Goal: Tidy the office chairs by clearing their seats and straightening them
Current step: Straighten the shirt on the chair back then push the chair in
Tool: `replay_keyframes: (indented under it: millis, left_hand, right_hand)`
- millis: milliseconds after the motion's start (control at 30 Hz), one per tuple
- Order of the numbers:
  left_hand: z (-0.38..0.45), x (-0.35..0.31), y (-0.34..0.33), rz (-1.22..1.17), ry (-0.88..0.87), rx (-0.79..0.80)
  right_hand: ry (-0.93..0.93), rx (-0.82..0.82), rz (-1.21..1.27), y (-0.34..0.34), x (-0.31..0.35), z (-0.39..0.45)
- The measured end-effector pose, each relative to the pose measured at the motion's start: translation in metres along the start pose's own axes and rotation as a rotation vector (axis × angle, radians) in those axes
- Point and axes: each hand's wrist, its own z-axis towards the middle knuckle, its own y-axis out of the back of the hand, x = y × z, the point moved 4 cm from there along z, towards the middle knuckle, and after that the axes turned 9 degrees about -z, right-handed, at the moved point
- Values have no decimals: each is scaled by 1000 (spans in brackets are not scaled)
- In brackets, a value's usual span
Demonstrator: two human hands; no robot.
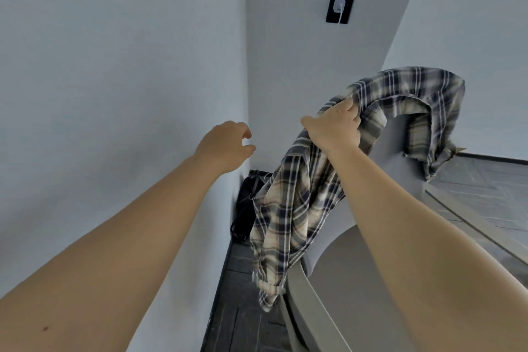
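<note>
Plaid cloth in beige, navy and white fills the middle of your view: a checked shirt hangs in the air, bunched in your right hand. That hand is clenched tight around a gathered fold of the fabric, knuckles toward you, thumb pressed against the cloth. One part of the shirt arcs up and to the right above your fist, then drops down with a frayed edge showing against the pale wall; the other, longer part falls below your wrist and hangs just in front of a light grey curved surface at the lower right, which looks like part of a chair, though you cannot tell which part from this angle. Your left hand is raised beside the shirt but apart from it, holding nothing, its fingers loosely curled and slightly parted, in front of the white wall on the left. Both forearms are bare. In the corner where the two walls meet, a black bag sits on the dark grey wood-look floor, partly hidden behind the hanging fabric. Higher up on the far wall, a black socket plate carries a white plug with a white cable running down from it.
</note>
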Motion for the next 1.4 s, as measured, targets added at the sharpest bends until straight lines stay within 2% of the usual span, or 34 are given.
replay_keyframes:
  millis: [200,333,567,733,867,1033,1167,1267,1400]
  left_hand:
    - [15,-7,-4,-5,-92,66]
    - [2,-17,-6,-13,-135,65]
    - [-56,-21,-19,-1,-128,53]
    - [-102,-26,-27,-6,-141,33]
    - [-129,-42,-27,-28,-198,19]
    - [-141,-70,-28,-18,-315,28]
    - [-144,-96,-38,86,-423,28]
    - [-141,-112,-45,197,-515,22]
    - [-140,-133,-58,287,-669,-16]
  right_hand:
    - [-16,39,35,2,0,-8]
    - [47,76,53,6,-3,-32]
    - [195,159,101,25,-29,-106]
    - [192,158,97,56,-59,-155]
    - [148,111,-5,83,-73,-178]
    - [110,207,-215,91,-86,-197]
    - [97,241,-247,105,-102,-205]
    - [45,192,-342,113,-113,-210]
    - [-20,-3,-499,123,-125,-225]
